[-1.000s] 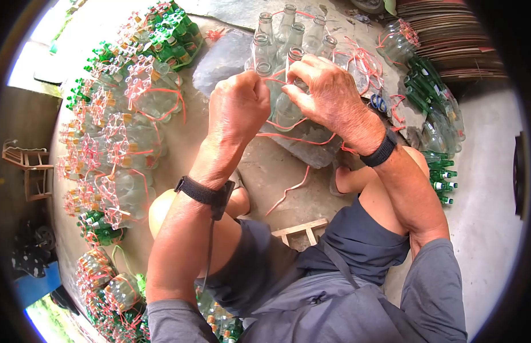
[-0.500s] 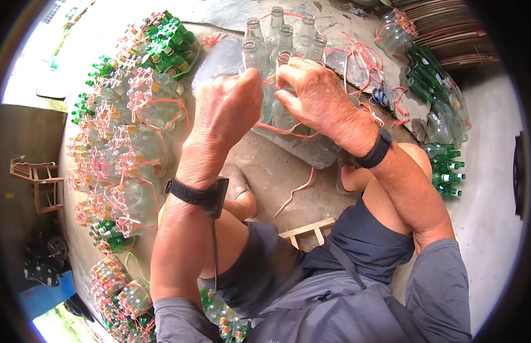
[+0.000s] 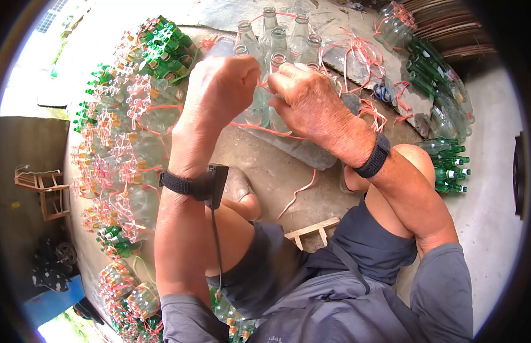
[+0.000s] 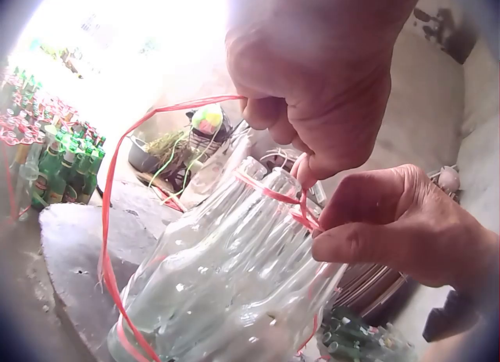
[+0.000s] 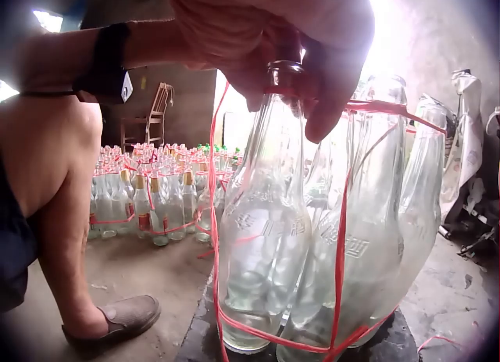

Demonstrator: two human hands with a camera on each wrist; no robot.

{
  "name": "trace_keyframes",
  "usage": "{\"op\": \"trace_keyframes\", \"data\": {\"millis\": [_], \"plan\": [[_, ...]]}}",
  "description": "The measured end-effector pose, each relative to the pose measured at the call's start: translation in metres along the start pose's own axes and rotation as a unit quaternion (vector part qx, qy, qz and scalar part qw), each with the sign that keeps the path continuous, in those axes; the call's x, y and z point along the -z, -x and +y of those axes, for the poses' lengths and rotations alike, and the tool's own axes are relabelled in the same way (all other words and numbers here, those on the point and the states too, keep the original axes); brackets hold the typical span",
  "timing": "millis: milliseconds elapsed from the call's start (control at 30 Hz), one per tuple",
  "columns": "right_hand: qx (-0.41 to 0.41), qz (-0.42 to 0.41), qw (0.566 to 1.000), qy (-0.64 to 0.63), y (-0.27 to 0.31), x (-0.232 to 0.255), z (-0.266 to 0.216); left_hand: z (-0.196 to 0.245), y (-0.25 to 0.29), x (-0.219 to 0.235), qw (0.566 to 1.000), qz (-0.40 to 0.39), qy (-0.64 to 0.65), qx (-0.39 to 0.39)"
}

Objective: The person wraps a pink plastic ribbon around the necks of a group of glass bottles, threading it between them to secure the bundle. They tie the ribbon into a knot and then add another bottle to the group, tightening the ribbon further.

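Note:
A cluster of clear glass bottles [image 3: 278, 41] stands upright on a grey stone slab [image 3: 319, 155], with red plastic twine [image 5: 341, 245] round their necks and lower sides. My left hand [image 3: 219, 86], fingers curled, grips the twine above the bottle necks. From that fist a loose loop of twine [image 4: 109, 221] hangs down to the bottles' base. My right hand [image 3: 319, 103] pinches the twine against the necks between thumb and finger [image 4: 344, 243]. In the right wrist view this hand sits over the mouth of the nearest bottle [image 5: 266, 213].
Blue-handled scissors [image 3: 382, 92] and a tangle of twine [image 3: 363, 52] lie right of the bottles. Many tied bundles of clear bottles [image 3: 142, 151] and green bottles [image 3: 168, 51] line the left. More green bottles [image 3: 448, 166] lie at right. A wooden stool [image 3: 314, 227] is under me.
My left hand has moved up and to the left with the twine in its grip. The right hand stays at the bottle necks. The head view has shifted slightly.

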State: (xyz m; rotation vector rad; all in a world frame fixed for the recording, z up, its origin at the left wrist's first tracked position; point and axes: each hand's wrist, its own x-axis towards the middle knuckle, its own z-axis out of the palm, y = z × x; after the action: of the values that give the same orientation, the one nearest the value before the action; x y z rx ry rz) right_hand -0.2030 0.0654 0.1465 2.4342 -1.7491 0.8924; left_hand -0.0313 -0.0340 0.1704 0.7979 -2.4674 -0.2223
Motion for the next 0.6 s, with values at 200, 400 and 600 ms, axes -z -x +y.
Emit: {"op": "trace_keyframes", "data": {"millis": [200,400,600], "plan": [[0.007,-0.002,1.0,-0.009,0.0,0.001,-0.001,-0.011,-0.019,0.005,0.988,-0.09,0.094,0.083],[0.014,0.004,1.0,-0.014,0.001,0.0,0.0,-0.027,-0.029,0.004,0.961,-0.161,0.153,0.165],[0.02,0.003,1.0,-0.016,0.003,0.002,0.001,-0.035,-0.028,0.0,0.954,-0.154,0.186,0.176]]}}
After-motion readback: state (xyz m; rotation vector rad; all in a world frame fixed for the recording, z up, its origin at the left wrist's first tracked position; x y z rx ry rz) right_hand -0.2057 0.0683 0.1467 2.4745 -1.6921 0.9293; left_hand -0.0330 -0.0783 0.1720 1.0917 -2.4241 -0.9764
